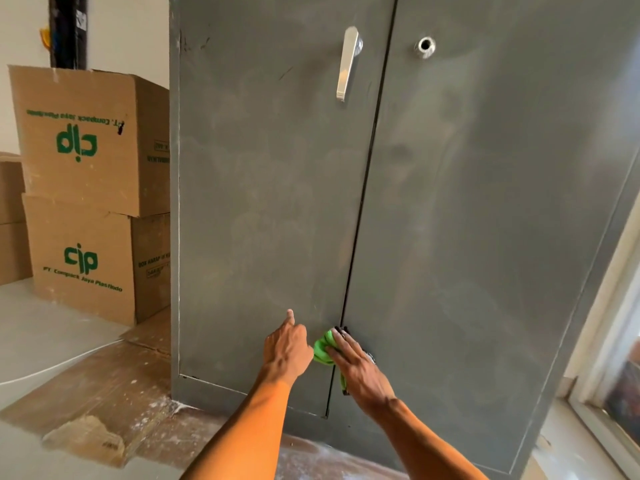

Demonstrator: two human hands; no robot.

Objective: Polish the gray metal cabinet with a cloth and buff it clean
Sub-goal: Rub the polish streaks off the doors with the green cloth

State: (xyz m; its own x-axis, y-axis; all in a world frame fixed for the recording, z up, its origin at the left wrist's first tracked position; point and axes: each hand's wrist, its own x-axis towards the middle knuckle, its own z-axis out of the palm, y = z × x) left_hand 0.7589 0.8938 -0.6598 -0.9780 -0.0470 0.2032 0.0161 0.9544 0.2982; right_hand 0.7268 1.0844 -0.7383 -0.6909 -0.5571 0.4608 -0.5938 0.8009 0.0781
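The gray metal cabinet (263, 188) fills the middle of the view, its two doors closed and streaked with dull smears. A chrome handle (347, 64) hangs on the left door and a round lock hole (425, 47) sits on the right door. Low down at the seam between the doors, my right hand (356, 362) presses a bright green cloth (323, 349) flat against the metal. My left hand (287, 344) is just left of the cloth, index finger stretched out and touching the left door, other fingers curled.
Two stacked cardboard boxes (86, 202) with green print stand left of the cabinet, with more boxes behind them. Flattened cardboard (104, 382) and white dust lie on the floor at the cabinet's foot. A window frame (609, 341) runs along the right edge.
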